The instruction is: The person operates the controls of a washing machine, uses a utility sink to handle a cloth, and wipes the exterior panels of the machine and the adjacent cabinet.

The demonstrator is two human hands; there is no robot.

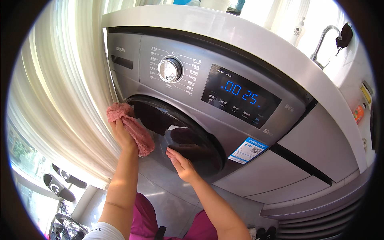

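Note:
A pink fluffy cloth [138, 134] is in my left hand [122, 134], pressed at the left rim of the round dark door [192, 144] of a grey washing machine [160, 90]. The cloth drapes over my fingers and hangs down along the wrist. My right hand [182, 165] is at the lower middle of the door, holding nothing, its fingers stretched toward the glass; whether it touches cannot be made out. Above the door are a silver dial [170, 70] and a lit display [241, 96] with blue digits. The door looks closed.
A white countertop [192, 22] runs above the machine, with a pump bottle [297, 32] and a faucet [323, 42] at the right. Pale curtains [60, 80] hang close on the left. Grey cabinets [316, 140] stand right of the machine. Slippers [60, 188] lie at lower left.

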